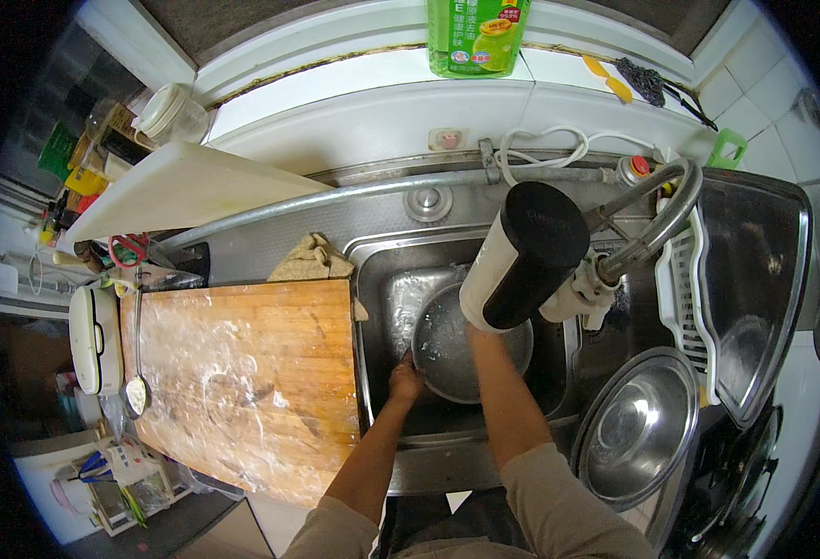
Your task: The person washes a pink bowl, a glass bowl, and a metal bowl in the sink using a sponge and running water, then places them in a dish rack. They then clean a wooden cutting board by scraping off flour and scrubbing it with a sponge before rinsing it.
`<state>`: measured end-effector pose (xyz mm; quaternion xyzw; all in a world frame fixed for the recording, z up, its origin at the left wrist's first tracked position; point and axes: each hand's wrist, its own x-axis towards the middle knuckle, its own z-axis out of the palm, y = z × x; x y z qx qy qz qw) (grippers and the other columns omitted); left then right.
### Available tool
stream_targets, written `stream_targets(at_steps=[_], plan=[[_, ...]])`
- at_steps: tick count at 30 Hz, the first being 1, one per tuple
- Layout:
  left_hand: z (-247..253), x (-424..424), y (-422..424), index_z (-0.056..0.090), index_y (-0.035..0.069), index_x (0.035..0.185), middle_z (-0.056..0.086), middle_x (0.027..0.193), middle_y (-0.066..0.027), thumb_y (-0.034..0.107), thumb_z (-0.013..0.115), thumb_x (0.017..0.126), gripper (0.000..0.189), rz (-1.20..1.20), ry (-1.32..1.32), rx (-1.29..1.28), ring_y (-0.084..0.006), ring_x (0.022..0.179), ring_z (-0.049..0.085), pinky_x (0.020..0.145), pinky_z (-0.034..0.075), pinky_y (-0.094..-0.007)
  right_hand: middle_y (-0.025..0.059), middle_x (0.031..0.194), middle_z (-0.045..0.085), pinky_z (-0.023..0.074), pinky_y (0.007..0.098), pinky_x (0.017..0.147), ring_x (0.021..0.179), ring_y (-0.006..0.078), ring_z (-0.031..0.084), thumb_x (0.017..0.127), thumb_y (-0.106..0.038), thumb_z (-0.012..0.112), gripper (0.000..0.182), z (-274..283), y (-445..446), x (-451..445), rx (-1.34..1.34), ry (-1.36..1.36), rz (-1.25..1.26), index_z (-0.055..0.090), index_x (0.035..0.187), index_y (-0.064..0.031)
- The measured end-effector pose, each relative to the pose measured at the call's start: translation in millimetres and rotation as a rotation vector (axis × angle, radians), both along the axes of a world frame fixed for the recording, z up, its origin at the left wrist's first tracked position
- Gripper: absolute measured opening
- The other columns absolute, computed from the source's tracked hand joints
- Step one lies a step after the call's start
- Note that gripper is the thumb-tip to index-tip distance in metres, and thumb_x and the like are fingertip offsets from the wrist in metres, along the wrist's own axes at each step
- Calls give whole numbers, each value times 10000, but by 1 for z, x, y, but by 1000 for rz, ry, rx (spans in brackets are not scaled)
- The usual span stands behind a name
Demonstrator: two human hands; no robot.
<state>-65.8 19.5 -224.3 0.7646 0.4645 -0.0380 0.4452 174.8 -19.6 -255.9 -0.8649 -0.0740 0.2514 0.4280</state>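
A round grey bowl (445,349) sits in the stainless-steel sink (389,412), with wet, pale specks inside it. My left hand (406,381) grips the bowl's left rim, the fingers partly hidden in shadow at its edge. Over the bowl reaches my right forearm; the right hand is hidden behind a black and white cylindrical tap unit (494,272), so its grip cannot be seen. That unit hangs from the curved metal faucet pipe (686,182) above the bowl.
Left of the sink lies a floury wooden board (242,391) with a metal spoon (137,395) holding white powder. A folded cloth (312,258) touches its back edge. Right of the sink are a steel basin (620,433) and a white rack (682,293). A green detergent bottle (478,42) stands behind.
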Motion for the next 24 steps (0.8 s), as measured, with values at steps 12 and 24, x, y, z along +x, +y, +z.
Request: stream_targets(at_steps=[12,24], plan=[[3,2,-4,286,131,1361,568,1087,-216,145,593,765,671,42,40,28,-381,868,599,752,491,-429,129,1083,553,435,440,801,932,303,518,777,-118,574,258,118,-60,-5,-357,-737,545,579,1023,-39],[-45,-13,1,381,227,1307,578,1103,-161,62,567,780,582,275,-17,-224,-323,957,587,797,486,-433,224,1118,533,412,430,868,994,388,521,801,-234,578,406,84,-53,-153,-463,80,952,532,1134,-8]])
